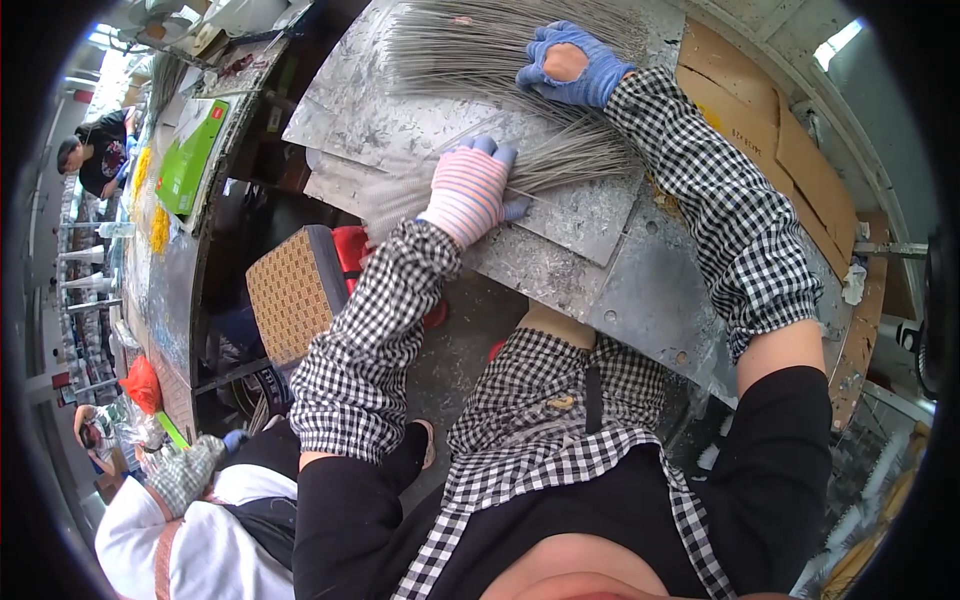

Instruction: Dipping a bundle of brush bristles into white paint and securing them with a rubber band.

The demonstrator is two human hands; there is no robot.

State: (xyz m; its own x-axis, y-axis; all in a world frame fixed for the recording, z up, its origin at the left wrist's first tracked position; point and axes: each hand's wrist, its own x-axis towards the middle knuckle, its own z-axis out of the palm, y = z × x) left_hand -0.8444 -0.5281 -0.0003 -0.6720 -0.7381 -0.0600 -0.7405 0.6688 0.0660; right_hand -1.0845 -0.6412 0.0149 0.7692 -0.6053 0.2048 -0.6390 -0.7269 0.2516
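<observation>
On the messy gray table (pixel 545 265), the left hand (pixel 468 192), in a pink striped glove (pixel 462 208), lies over a small bunch of thin gray sticks (pixel 580 158). The right hand (pixel 572 65), in a blue glove (pixel 603 72) (bare skin shows on its back), lies on a big pile of gray sticks (pixel 450 52) farther up. I cannot tell if either hand is pinching any.

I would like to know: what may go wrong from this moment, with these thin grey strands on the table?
1. The right hand is on the larger pile; its blue glove leaves some skin bare, so a strand might scratch it.
2. The smaller bundle in the left hand lies near the edge of the table; loose strands could slip off.
3. Both groups lie close together, so strands may mix.
</observation>
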